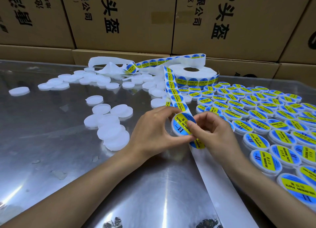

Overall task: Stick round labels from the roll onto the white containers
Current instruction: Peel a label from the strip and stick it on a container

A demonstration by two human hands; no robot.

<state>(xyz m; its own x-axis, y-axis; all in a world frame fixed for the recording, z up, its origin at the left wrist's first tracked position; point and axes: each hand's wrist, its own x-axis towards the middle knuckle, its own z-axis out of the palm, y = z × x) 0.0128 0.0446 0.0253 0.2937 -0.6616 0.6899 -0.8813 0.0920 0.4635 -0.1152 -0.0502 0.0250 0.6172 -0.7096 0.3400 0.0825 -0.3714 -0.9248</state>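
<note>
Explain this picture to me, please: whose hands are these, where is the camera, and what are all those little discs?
There is no machine here. A person wears the camera on the head, so you look down at that person's own two hands over a shiny metal table. The left hand holds a small white container whose top already bears a round blue and yellow label; the right hand pinches it from the other side. A label roll stands at the back, and its strip runs down toward the hands. To the left lie unlabelled white containers; to the right lie rows of labelled containers. Cardboard boxes are stacked behind.
</note>
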